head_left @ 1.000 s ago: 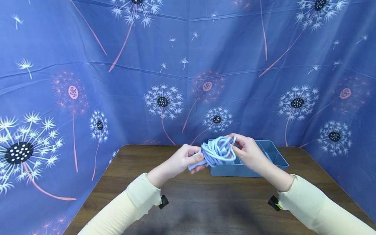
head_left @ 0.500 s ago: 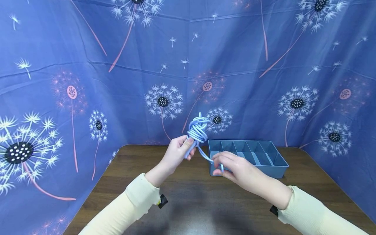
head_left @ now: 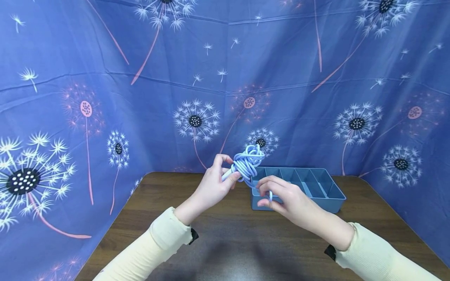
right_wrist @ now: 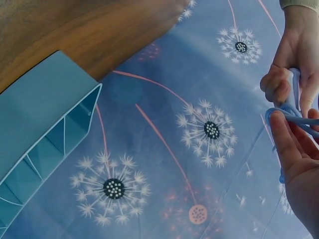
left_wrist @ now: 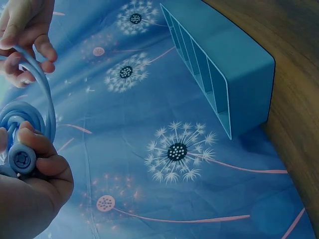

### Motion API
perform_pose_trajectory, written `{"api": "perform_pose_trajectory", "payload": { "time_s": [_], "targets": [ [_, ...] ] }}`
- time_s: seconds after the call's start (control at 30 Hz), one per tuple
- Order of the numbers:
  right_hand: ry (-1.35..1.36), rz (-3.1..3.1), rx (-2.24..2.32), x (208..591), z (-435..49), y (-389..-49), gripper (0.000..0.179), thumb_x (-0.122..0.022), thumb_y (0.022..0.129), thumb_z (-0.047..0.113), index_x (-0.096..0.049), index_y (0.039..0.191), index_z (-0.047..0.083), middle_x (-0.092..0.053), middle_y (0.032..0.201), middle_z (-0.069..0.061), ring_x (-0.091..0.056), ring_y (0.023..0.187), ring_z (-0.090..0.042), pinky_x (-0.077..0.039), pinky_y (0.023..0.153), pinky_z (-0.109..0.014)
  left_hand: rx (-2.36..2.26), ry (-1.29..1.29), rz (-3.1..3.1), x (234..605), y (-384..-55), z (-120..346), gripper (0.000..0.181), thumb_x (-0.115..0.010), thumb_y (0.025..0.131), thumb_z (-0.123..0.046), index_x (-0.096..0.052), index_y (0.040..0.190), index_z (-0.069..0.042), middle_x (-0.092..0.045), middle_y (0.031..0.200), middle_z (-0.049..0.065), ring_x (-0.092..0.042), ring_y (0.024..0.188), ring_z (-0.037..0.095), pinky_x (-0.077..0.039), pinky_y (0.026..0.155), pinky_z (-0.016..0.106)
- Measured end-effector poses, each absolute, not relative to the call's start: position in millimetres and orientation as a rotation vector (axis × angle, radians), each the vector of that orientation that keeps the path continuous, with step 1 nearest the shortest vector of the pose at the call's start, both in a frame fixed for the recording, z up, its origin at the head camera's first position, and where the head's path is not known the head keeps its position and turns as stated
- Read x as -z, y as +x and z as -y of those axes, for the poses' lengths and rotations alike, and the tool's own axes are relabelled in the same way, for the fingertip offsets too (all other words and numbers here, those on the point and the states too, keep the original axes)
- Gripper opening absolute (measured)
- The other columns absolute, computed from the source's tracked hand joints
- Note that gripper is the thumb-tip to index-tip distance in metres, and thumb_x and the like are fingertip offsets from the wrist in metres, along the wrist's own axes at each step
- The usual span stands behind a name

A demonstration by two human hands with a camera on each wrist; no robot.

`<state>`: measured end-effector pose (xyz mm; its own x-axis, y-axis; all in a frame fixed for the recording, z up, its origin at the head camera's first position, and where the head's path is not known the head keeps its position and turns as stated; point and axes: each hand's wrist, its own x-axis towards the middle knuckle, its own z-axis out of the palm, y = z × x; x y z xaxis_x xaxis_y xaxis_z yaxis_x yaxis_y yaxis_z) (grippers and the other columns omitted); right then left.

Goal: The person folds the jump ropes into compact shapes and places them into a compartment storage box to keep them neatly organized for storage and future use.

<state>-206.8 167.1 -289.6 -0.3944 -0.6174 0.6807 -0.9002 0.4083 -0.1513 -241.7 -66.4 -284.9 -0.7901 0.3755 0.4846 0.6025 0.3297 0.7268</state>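
The left hand [head_left: 212, 182] grasps a pale handle [left_wrist: 22, 158], its thumb and curled fingers closed about it. The wound blue cord [head_left: 247, 163] bunches just beyond the fingertips, up off the table and tilted to the right. The right hand [head_left: 290, 197], a little lower, pinches a run of that cord between thumb and bent fingers; a short loop shows in the grip. Both forearms reach in from the near edge, cream sleeves [head_left: 376, 253] pushed back, a dark band [head_left: 330, 253] by each cuff.

Half a second ago the bundle stood nearly upright — now it leans toward the right hand, and the stretch of cord between the hands is shorter.

Behind the hands, a blue divided box [head_left: 325, 205] rests on the wooden table [head_left: 147, 218], where it stood before; the right hand and the bundle cover its left end. A blue dandelion-print cloth [head_left: 168, 58] hangs behind the table and along both sides.
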Motion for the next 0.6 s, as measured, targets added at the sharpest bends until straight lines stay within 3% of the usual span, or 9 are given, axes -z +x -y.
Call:
{"api": "perform_pose_trajectory", "payload": {
  "time_s": [0.1,0.33,0.43,0.6],
  "targets": [
    [1.285,2.133,-0.713,288.9,-166.0,-206.0,0.017,-0.068,0.085,0.026,-0.059,0.094,0.014,-0.061,0.104,0.004,-0.059,0.088,-0.006,-0.046,0.075,-0.013,1.493,-0.89,2.358,285.3,-241.4,65.9,0.037,-0.056,0.096,-0.022,-0.035,0.123,-0.009,-0.055,0.06,0.0,-0.048,0.048,0.01,-0.039,0.049,0.025],
    [1.25,2.166,-0.786,286.0,-165.8,-204.3,0.023,-0.073,0.08,0.016,-0.059,0.098,0.016,-0.061,0.102,0.006,-0.059,0.089,-0.006,-0.046,0.076,-0.013,1.495,-0.922,2.343,285.2,-242.4,64.8,0.042,-0.055,0.096,-0.024,-0.036,0.132,-0.013,-0.057,0.06,0.003,-0.053,0.051,0.012,-0.045,0.05,0.027],
    [1.213,2.191,-0.824,284.7,-165.7,-203.7,0.026,-0.075,0.078,0.015,-0.059,0.099,0.016,-0.061,0.099,0.006,-0.059,0.085,-0.004,-0.048,0.075,-0.013,1.527,-0.95,2.319,286.0,-242.5,63.7,0.041,-0.056,0.096,-0.025,-0.036,0.131,-0.016,-0.058,0.06,0.006,-0.053,0.05,0.013,-0.045,0.048,0.027],
    [1.05,2.202,-0.937,283.5,-165.6,-202.5,0.03,-0.078,0.075,0.013,-0.062,0.101,0.016,-0.065,0.092,0.006,-0.061,0.075,-0.001,-0.052,0.07,-0.016,1.537,-0.96,2.336,267.6,-223.9,60.7,0.034,-0.056,0.095,-0.015,-0.038,0.123,-0.008,-0.058,0.061,0.015,-0.052,0.051,0.014,-0.044,0.047,0.024]
  ]
}}
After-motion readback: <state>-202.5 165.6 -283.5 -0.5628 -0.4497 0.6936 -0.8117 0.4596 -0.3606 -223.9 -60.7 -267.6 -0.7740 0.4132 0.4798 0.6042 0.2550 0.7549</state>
